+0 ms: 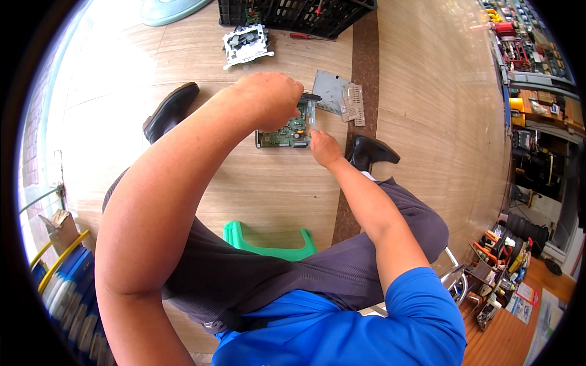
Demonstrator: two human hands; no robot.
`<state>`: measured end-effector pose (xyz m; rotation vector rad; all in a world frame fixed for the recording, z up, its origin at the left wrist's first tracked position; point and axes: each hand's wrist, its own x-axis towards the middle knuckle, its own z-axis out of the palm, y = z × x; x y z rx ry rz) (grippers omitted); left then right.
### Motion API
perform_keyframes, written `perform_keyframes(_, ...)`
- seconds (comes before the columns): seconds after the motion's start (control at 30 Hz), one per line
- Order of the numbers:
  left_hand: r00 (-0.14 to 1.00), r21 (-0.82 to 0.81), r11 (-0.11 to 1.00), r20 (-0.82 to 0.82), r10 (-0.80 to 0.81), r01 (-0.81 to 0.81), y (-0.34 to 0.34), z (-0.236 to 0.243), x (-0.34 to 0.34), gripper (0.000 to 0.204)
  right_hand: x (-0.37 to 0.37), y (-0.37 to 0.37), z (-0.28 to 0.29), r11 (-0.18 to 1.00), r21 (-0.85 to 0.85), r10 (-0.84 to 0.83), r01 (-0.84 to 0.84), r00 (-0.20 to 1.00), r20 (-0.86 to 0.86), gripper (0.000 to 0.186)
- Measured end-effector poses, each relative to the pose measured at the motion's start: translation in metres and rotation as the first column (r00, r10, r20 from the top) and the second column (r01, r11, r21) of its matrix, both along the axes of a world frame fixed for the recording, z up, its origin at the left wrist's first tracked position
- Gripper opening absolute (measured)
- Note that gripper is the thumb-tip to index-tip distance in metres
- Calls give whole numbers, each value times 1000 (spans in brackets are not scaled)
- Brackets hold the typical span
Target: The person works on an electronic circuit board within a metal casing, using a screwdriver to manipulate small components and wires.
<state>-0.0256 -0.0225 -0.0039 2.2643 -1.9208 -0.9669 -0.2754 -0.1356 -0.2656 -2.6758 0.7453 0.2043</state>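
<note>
A green circuit board [282,135] in an open metal frame rests on the floor between my boots. My left hand [274,100] is closed above its far left part and covers much of it. What its fingers hold, if anything, is hidden. A dark strip [311,97] sticks out past those fingers along the board's far edge. My right hand [325,147] grips the frame's near right side with curled fingers. Beyond my left hand a white and grey disc-drive-like mechanism [246,46] lies apart from the board.
A grey metal plate [329,90] and perforated metal panels [353,104] lie to the right. Farther off are a red-handled screwdriver [300,36] and a black plastic crate [287,17]. A green stool [268,249] stands near me. Cluttered shelves [531,55] line the right.
</note>
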Motion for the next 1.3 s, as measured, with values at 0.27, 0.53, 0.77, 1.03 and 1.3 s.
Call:
perform_keyframes(0.27,999,22,1000,-33,-10,11,0,1,1,28,1,1,2,1000,1,-5,5,1000,-4,12)
perform_keyframes(0.53,1000,-42,999,-12,27,-27,23,-14,15,31,14,10,40,997,15,-73,72,992,98,15)
perform_keyframes(0.77,991,-149,987,-130,33,-53,55,-32,27,32,45,35,155,979,174,-170,110,910,378,16)
perform_keyframes(1.03,798,-1,950,-543,261,-311,65,-30,5,55,37,51,299,902,427,-274,66,850,449,13)
perform_keyframes(1.3,488,115,939,-830,269,-323,54,-33,-2,42,34,44,314,867,491,-364,84,778,511,15)
